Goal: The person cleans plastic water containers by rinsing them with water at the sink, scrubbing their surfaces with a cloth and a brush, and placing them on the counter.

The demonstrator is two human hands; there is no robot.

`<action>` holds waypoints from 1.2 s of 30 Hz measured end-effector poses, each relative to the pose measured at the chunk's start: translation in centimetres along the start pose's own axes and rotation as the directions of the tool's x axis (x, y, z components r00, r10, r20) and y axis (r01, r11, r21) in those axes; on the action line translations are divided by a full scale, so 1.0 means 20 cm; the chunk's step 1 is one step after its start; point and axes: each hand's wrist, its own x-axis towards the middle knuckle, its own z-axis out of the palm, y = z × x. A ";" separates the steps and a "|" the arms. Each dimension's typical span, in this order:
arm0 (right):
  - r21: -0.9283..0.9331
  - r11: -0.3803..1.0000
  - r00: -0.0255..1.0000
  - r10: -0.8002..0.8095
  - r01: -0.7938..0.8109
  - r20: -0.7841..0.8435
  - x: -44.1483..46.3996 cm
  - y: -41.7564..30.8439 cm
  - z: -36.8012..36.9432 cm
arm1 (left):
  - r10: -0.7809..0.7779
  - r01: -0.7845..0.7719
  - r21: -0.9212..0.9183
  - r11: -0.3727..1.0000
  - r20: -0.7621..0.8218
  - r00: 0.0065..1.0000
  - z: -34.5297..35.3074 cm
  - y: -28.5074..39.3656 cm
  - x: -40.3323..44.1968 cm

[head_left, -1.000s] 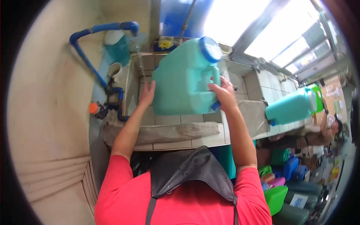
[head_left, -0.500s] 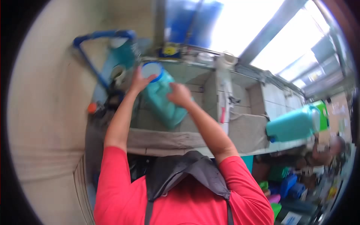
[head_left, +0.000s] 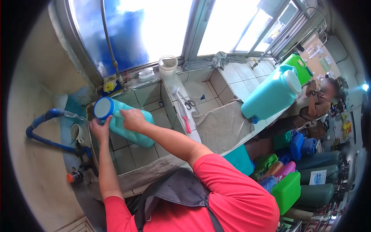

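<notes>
A teal plastic water jug (head_left: 143, 136) lies tilted in the left tiled basin, its blue-rimmed cap (head_left: 103, 108) toward the upper left. My left hand (head_left: 101, 130) holds the jug at the capped end, with the thumb against the blue rim. My right hand (head_left: 133, 119) is wrapped round the jug's handle just behind the cap; its fingers are partly hidden. Left of the cap, water runs from a blue pipe (head_left: 49, 114) into a teal container (head_left: 74, 103). Beside that pipe is a white mug (head_left: 77, 132).
A brush (head_left: 182, 101) and scissors (head_left: 189, 103) lie on the basin divider, near a white tub (head_left: 167, 66). Another teal jug (head_left: 266, 96) lies on the tiled counter beside a grey cloth (head_left: 222, 127). Several containers stand on the right, where another person (head_left: 320, 104) is.
The view has swung to the right, so the jug and both hands now appear farther left. Both hands stay on the jug, and the right hand appears closer to the cap.
</notes>
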 end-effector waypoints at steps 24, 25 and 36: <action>-0.297 0.949 0.993 0.088 -0.110 -0.085 0.11 -0.03 -0.01 | -0.305 0.317 -0.309 0.897 0.087 0.948 0.04 0.15 -0.07; -0.296 0.949 0.992 0.089 -0.110 -0.084 0.10 -0.03 0.00 | -0.297 0.313 -0.312 0.897 0.100 0.950 0.05 0.15 -0.07; -0.337 0.941 0.998 0.015 -0.033 -0.057 0.07 -0.09 0.03 | -0.316 0.453 -0.167 0.876 0.511 0.799 -0.15 0.00 0.19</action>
